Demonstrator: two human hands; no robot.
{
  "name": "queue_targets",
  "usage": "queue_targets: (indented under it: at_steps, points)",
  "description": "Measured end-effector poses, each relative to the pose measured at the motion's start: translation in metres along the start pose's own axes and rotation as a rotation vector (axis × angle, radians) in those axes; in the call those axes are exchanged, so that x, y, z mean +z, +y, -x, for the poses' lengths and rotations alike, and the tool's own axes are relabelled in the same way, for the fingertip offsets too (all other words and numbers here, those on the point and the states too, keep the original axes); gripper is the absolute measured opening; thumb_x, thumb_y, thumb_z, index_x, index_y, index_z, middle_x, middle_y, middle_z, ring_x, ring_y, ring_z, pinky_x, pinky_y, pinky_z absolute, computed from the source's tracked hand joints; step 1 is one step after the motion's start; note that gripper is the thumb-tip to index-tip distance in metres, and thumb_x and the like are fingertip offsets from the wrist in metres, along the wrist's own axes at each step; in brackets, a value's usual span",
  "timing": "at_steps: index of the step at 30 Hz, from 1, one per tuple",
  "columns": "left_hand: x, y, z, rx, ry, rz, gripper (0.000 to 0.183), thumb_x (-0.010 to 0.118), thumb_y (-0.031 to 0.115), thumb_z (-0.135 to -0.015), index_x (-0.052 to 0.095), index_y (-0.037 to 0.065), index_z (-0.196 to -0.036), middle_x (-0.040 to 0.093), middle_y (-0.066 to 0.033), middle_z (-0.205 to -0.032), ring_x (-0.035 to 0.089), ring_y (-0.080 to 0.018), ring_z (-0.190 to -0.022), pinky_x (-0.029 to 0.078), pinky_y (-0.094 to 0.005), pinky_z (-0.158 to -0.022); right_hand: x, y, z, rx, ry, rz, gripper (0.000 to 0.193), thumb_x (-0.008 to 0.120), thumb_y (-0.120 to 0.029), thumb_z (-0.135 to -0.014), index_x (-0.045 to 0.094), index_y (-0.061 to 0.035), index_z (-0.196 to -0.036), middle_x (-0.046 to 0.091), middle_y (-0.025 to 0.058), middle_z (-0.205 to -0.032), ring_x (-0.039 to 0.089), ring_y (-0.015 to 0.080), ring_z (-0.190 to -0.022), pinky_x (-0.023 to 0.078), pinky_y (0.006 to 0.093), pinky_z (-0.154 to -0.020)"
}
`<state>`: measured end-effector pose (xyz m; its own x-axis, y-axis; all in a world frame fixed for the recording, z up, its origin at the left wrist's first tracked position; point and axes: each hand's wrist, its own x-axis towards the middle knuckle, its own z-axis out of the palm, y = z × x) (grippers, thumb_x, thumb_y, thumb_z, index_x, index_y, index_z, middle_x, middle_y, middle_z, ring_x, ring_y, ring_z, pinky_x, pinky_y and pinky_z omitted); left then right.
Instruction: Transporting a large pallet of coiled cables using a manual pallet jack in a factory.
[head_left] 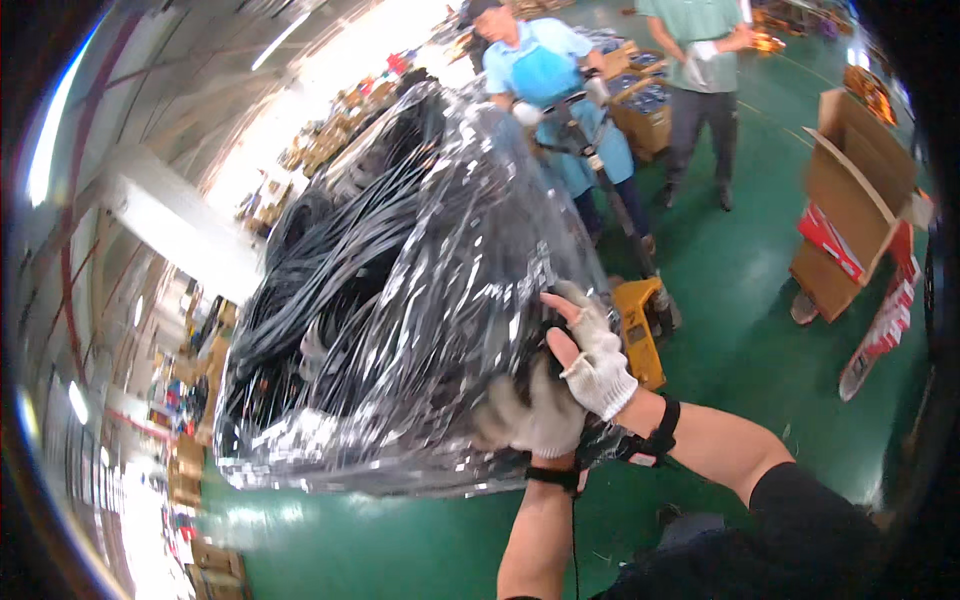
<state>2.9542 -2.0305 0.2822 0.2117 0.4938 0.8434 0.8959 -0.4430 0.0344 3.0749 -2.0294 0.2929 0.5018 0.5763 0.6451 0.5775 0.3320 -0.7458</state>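
A large heap of black cables [350, 260] is bundled under clear plastic film [470, 270], which shines in creases along its right side. My right hand [597, 365], in a white knit glove with bare fingertips, lies against the near right side of the film. Its thumb and a finger stand apart, and I see nothing held in it. My left hand [535, 415], also in a white glove, is beside it over the film's lower part. Motion smears its fingers, so their grip is unclear. Dark straps circle both wrists.
Right behind the heap a person in a blue apron [555, 85] holds the handle of a yellow pallet jack [640, 330]. Another person in a green shirt [695, 60] stands farther right. An open cardboard box [850, 200] stands at the right on the green floor [730, 270].
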Motion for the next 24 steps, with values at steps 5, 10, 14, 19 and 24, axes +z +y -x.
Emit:
queue_targets:
  at_steps: [5,10,14,19,24]
  points:
    - [0.004,-0.033,-0.024,0.271,0.036,0.426,0.029,0.077,0.024,-0.088,0.079,0.024,-0.118,0.065,-0.0082,-0.133,0.064,-0.0337,-0.111,0.046,-0.047,-0.096,0.018,0.033,-0.026,-0.108,0.145,0.214,0.04,0.065,-0.013,-0.105,0.068,-0.0065,-0.144,0.063,0.0216,-0.15,0.058,0.0422,-0.136,0.043,0.0516,-0.12]
    - [-0.044,-0.15,-0.057,0.176,0.289,0.145,0.053,0.086,0.027,-0.079,0.072,0.013,-0.128,0.053,-0.024,-0.147,0.054,-0.0462,-0.131,0.042,-0.061,-0.109,0.025,0.079,-0.024,-0.173,0.18,0.099,0.038,0.062,-0.016,-0.111,0.067,-0.0003,-0.145,0.062,0.0197,-0.154,0.055,0.0378,-0.143,0.037,0.0483,-0.125]
    - [-0.034,-0.187,-0.097,0.167,0.156,0.237,0.077,0.087,0.031,-0.07,0.058,0.004,-0.136,0.05,-0.0325,-0.147,0.048,-0.0541,-0.135,0.035,-0.0681,-0.114,0.029,0.089,-0.028,-0.168,0.156,0.06,0.041,0.061,-0.02,-0.113,0.065,0.0015,-0.148,0.061,0.0191,-0.156,0.053,0.0362,-0.145,0.036,0.0469,-0.126]
    - [0.023,-0.178,-0.093,0.116,0.388,0.29,0.073,0.081,0.044,-0.071,0.063,0.008,-0.132,0.048,-0.0276,-0.152,0.042,-0.0516,-0.143,0.025,-0.0766,-0.121,0.023,0.098,-0.044,-0.18,0.148,-0.113,0.04,0.064,-0.018,-0.109,0.068,0.0016,-0.144,0.061,0.0188,-0.154,0.05,0.0347,-0.148,0.033,0.0479,-0.128]
    - [0.015,-0.177,-0.105,0.168,0.34,0.216,0.061,0.067,0.023,-0.085,0.053,-0.002,-0.139,0.05,-0.03,-0.149,0.046,-0.0525,-0.139,0.03,-0.0727,-0.12,0.027,0.085,-0.052,-0.166,0.128,0.071,0.039,0.068,-0.011,-0.099,0.069,-0.0029,-0.137,0.062,0.0196,-0.151,0.052,0.0411,-0.142,0.037,0.0494,-0.124]
